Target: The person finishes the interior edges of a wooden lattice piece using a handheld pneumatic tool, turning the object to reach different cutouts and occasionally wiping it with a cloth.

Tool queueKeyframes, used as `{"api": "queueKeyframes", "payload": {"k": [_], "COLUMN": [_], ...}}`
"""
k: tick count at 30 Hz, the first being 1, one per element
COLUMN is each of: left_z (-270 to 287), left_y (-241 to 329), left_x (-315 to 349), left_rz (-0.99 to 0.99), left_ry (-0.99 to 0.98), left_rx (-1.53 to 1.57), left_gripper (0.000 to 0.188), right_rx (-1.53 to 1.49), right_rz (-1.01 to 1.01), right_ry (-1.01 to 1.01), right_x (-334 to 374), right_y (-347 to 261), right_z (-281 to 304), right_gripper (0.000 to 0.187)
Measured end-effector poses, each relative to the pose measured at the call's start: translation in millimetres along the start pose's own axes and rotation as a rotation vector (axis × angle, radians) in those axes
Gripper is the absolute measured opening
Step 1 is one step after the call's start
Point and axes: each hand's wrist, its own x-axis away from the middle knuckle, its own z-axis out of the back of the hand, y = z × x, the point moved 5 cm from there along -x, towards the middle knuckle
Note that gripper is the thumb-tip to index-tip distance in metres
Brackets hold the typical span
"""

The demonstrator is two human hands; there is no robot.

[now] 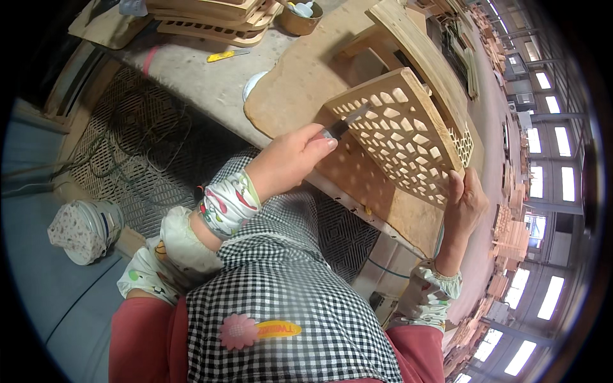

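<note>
My left hand is closed round the handle of a knife-like tool with a dark collar and a thin, pointed metal blade. The blade tip lies against or just in front of the holes of a perforated wooden panel; I cannot tell whether it touches. The panel stands tilted on the worktable, its many angular openings letting light through onto the board below. My right hand grips the panel's near right corner, thumb on the face turned to me and fingers round the edge.
A wooden stand rises behind the panel. On the worktable lie a yellow utility knife, stacked curved wooden parts and a brown bowl. A brown board covers the tabletop under the panel. A white bucket stands at left.
</note>
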Motion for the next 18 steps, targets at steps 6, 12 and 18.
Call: {"api": "queueKeyframes", "payload": {"k": [6,12,18], "left_z": [11,9,3], "left_y": [1,27,35], "left_x": [29,39,10], "left_rz": [0.207,0.052,0.006], "left_ry": [-0.108,-0.015,0.002], "left_rx": [0.132,0.012,-0.028], "left_gripper": [0.026,0.028,0.032], "right_rx": [0.051,0.041,0.040], "right_rz": [0.016,0.029,0.060], "right_ry": [0.015,0.022,0.024], "right_x": [-8,-5,-4], "right_y": [-1,-2,-11], "right_z": [1,1,4], "right_gripper": [0.051,0.056,0.056]}}
